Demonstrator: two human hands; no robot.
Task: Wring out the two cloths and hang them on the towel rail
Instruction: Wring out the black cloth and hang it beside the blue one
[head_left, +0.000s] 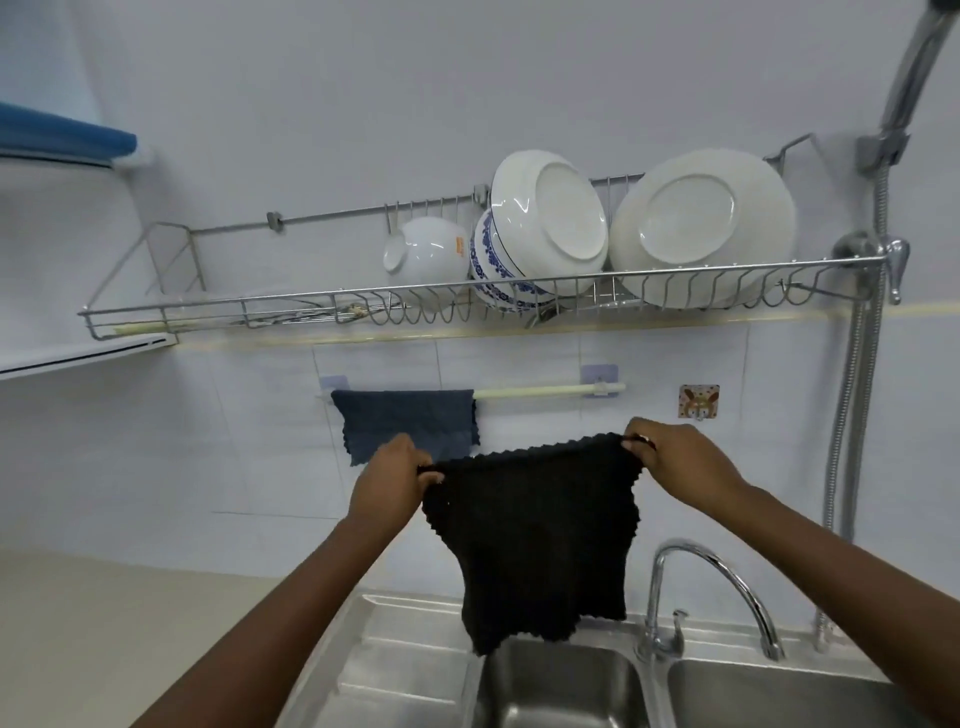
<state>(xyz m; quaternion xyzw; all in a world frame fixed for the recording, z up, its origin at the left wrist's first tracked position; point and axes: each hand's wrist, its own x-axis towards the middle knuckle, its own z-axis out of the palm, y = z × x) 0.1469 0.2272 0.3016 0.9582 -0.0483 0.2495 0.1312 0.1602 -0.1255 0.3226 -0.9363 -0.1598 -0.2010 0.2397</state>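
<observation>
A black cloth (535, 540) hangs spread out above the sink, held by its two top corners. My left hand (392, 480) pinches the left corner and my right hand (680, 457) pinches the right corner. Behind them, a blue-grey cloth (405, 418) is draped over the left half of the white towel rail (550, 391) on the tiled wall. The rail's right half is bare. The black cloth's top edge sits below the rail and in front of it.
A wire dish rack (467, 299) with bowls and plates (701, 228) juts out from the wall above the rail. A steel double sink (415, 670) and curved tap (711, 571) lie below. A shower hose (852, 415) runs down at right; a small hook (698, 401) is beside the rail.
</observation>
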